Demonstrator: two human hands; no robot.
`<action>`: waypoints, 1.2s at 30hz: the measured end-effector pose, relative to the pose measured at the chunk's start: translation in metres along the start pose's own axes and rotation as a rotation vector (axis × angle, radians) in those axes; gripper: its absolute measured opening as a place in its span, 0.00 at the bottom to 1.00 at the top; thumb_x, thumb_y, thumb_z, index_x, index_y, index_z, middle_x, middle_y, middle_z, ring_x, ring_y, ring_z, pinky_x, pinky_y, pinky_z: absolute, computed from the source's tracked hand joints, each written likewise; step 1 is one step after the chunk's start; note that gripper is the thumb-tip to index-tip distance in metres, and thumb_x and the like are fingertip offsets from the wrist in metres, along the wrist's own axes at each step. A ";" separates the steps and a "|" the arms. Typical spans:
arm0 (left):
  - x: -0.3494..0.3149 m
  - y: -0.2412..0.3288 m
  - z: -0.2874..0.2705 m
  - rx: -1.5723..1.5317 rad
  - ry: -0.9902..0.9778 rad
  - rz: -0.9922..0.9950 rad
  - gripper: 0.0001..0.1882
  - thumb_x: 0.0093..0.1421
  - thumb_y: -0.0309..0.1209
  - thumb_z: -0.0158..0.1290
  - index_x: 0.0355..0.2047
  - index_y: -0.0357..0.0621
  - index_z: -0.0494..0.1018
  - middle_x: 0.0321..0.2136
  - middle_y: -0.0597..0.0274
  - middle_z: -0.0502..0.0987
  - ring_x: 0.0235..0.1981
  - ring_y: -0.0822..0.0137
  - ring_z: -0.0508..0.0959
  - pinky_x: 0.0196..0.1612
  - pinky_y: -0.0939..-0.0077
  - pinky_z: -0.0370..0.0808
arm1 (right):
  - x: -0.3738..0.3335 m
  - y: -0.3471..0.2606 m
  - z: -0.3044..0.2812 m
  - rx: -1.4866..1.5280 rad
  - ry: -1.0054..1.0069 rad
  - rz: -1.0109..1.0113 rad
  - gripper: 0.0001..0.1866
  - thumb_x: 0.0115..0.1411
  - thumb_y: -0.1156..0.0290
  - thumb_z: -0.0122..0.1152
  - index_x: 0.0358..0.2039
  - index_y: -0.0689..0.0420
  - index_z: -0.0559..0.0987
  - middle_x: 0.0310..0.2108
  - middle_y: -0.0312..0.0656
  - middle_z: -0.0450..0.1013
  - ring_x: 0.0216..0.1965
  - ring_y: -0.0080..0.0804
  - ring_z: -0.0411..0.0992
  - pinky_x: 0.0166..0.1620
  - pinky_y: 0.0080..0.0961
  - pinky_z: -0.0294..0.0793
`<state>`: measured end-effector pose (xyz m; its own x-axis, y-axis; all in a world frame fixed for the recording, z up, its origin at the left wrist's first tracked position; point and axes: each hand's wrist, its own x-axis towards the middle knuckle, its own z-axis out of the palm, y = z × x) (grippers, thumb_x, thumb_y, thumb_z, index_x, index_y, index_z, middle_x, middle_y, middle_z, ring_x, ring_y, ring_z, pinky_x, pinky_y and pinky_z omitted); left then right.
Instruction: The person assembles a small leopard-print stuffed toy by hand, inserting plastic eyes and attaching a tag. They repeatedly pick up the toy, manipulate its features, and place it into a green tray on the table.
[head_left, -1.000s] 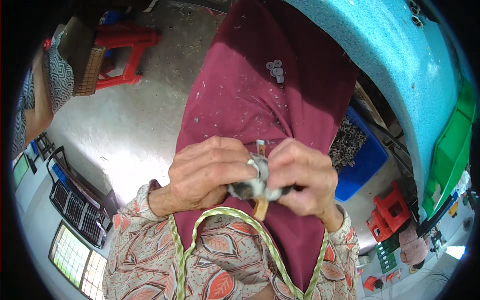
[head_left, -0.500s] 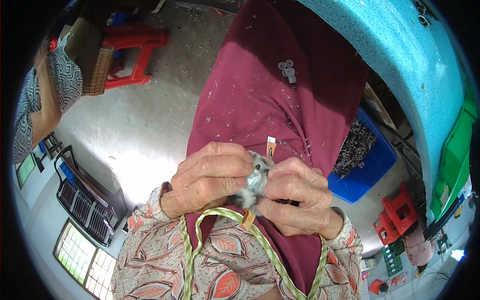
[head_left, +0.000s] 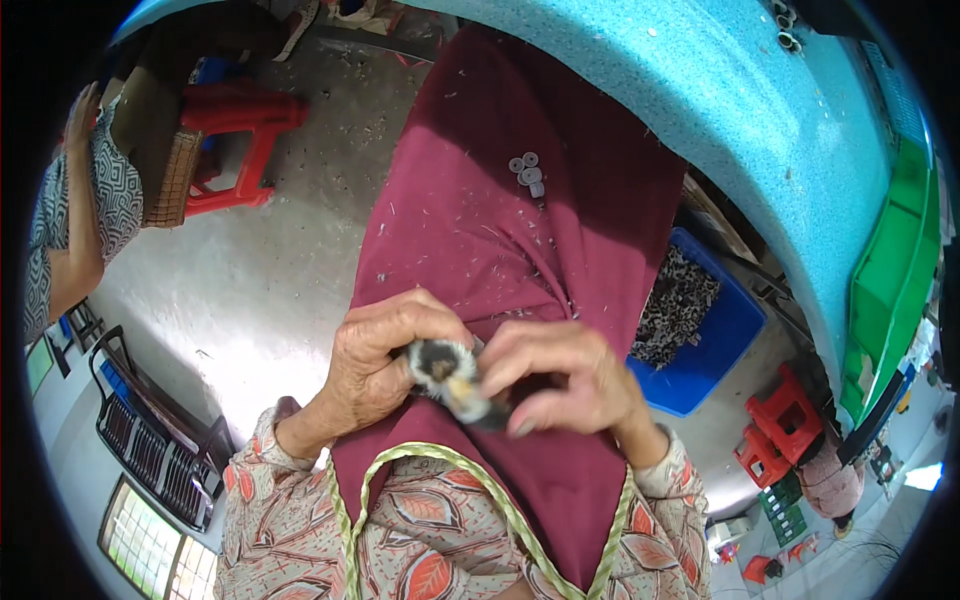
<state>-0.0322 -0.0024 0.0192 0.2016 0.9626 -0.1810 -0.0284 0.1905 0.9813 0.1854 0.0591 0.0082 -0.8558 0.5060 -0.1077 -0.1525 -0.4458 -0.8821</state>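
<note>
A small furry plush toy [head_left: 441, 361] in white, grey and black sits over my lap, with a yellowish patch on its lower part. My left hand [head_left: 392, 345] grips it from the left side, thumb and fingers closed around its edge. My right hand [head_left: 565, 380] is at the toy's right side, slightly blurred. Its fingers are bent and the thumb stands apart below; the fingertips are close to the fur, and I cannot tell whether they touch it. Several small white round plastic pieces [head_left: 530, 175] lie on the maroon apron [head_left: 450, 230] across my legs.
A speckled blue table [head_left: 740, 80] curves along the upper right, with a green tray [head_left: 890, 270] at its edge. Beside my right knee stands a blue bin [head_left: 715, 340] of black-and-white pieces. Red stools [head_left: 240, 150] and another person [head_left: 75, 220] are at the left.
The toy has been turned, so its face and the tag no longer show. My right hand has loosened, its thumb moving away from the fingers. The view has shifted slightly.
</note>
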 end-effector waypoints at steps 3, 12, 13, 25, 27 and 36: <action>0.001 -0.002 0.004 0.075 -0.004 0.046 0.06 0.52 0.23 0.58 0.31 0.37 0.77 0.27 0.57 0.78 0.29 0.68 0.78 0.33 0.76 0.74 | 0.010 0.015 -0.026 -0.256 0.549 0.335 0.07 0.52 0.82 0.56 0.32 0.65 0.79 0.26 0.42 0.76 0.23 0.22 0.73 0.29 0.19 0.74; -0.004 -0.007 0.016 0.101 0.081 0.092 0.04 0.49 0.18 0.58 0.27 0.35 0.74 0.23 0.57 0.77 0.25 0.66 0.78 0.31 0.74 0.75 | 0.054 0.064 -0.078 -1.099 0.734 0.079 0.08 0.50 0.79 0.60 0.33 0.60 0.77 0.28 0.51 0.75 0.30 0.49 0.76 0.34 0.39 0.75; -0.004 -0.008 0.015 0.108 0.086 0.092 0.04 0.49 0.18 0.58 0.26 0.35 0.74 0.22 0.57 0.77 0.25 0.65 0.78 0.31 0.73 0.75 | 0.059 0.062 -0.079 -1.150 0.741 0.035 0.09 0.50 0.78 0.60 0.34 0.59 0.77 0.29 0.50 0.75 0.31 0.49 0.75 0.35 0.40 0.75; 0.000 -0.009 0.012 0.108 0.086 0.198 0.03 0.48 0.19 0.58 0.24 0.34 0.74 0.21 0.56 0.76 0.23 0.63 0.77 0.29 0.72 0.75 | 0.085 0.073 -0.114 -1.311 0.415 0.200 0.10 0.51 0.75 0.56 0.34 0.51 0.81 0.35 0.42 0.72 0.37 0.46 0.74 0.40 0.42 0.73; 0.001 -0.010 0.011 0.116 0.090 0.251 0.04 0.47 0.18 0.58 0.24 0.33 0.74 0.20 0.56 0.76 0.23 0.63 0.77 0.28 0.72 0.75 | 0.084 0.075 -0.115 -1.318 0.407 0.183 0.10 0.51 0.76 0.56 0.33 0.52 0.81 0.34 0.42 0.72 0.36 0.47 0.74 0.40 0.42 0.73; 0.002 -0.012 0.013 0.125 0.108 0.312 0.13 0.37 0.13 0.53 0.26 0.35 0.76 0.21 0.58 0.75 0.23 0.62 0.77 0.26 0.72 0.74 | 0.076 0.078 -0.113 -1.444 0.392 0.161 0.07 0.51 0.75 0.58 0.31 0.53 0.80 0.32 0.41 0.74 0.36 0.46 0.74 0.40 0.39 0.74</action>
<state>-0.0192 -0.0056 0.0083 0.0969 0.9869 0.1291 0.0493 -0.1343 0.9897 0.1644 0.1462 -0.1201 -0.5969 0.7879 -0.1514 0.7320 0.4576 -0.5047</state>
